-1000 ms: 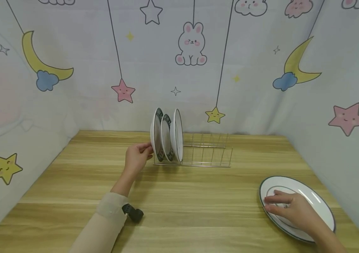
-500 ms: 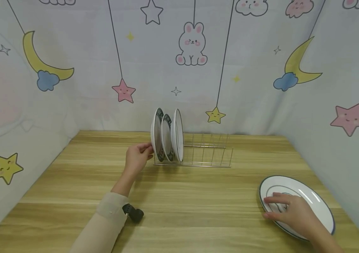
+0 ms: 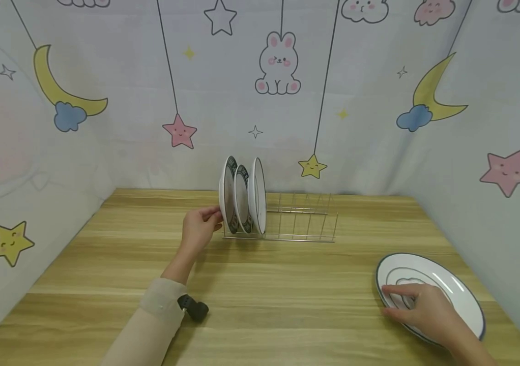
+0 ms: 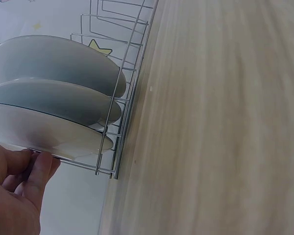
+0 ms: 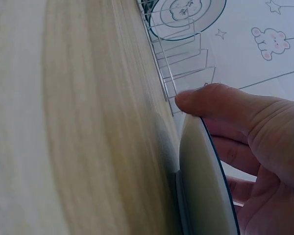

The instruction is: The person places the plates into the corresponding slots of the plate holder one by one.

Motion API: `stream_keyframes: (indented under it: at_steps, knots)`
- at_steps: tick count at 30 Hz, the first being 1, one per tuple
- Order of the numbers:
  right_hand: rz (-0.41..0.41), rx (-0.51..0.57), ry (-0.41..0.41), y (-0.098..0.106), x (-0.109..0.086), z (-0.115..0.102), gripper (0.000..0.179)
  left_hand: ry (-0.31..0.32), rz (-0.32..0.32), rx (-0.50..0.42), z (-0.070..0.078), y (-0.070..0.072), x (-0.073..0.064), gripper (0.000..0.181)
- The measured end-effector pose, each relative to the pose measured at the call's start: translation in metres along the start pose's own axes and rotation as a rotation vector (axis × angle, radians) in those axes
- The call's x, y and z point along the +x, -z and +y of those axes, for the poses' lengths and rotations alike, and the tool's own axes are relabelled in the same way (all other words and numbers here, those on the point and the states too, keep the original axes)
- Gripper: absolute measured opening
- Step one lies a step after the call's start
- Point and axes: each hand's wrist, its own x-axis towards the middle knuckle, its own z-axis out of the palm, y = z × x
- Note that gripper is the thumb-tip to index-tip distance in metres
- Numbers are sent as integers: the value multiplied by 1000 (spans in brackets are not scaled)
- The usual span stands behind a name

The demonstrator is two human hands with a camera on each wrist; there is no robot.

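My left hand (image 3: 199,229) pinches the end wire of a metal dish rack (image 3: 306,237) at its left end; in the left wrist view the fingertips (image 4: 40,169) are curled at that wire, beside the outermost plate. Three plates stand upright in the rack's left part: a green-rimmed plate (image 3: 226,195), a smaller green-rimmed plate (image 3: 241,198) and a white plate (image 3: 257,198). At front right, my right hand (image 3: 434,307) pinches the left rim of a large white plate (image 3: 459,295) with a dark edge line. The thumb (image 5: 196,101) is at the rim, the other fingers over the upper face.
The rack's wire slots (image 3: 298,223) continue to the right of the upright plates. A wood-grain table (image 3: 287,305) lies beneath everything. White printed curtains (image 3: 360,142) enclose the back and sides.
My right thumb and fingers have spread slightly and settled around the large plate's left rim, and that plate has shifted and tilted a little. The left hand and the rack stay in place.
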Motion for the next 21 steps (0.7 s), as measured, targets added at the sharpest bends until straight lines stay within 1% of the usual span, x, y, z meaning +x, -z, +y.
stream_keyframes:
  at_steps: [4, 7, 14, 21]
  knots:
    - [35, 57, 66, -1, -1, 2, 39, -2, 1, 4, 0, 0, 0, 24]
    - [43, 97, 100, -1, 0, 3, 36, 0, 0, 10, 0, 0, 0, 24]
    - [19, 76, 70, 0, 1, 1, 37, 0, 8, -1, 0, 0, 1, 24]
    - [5, 138, 96, -3, 0, 4, 38, 3, 8, -1, 1, 0, 1, 24]
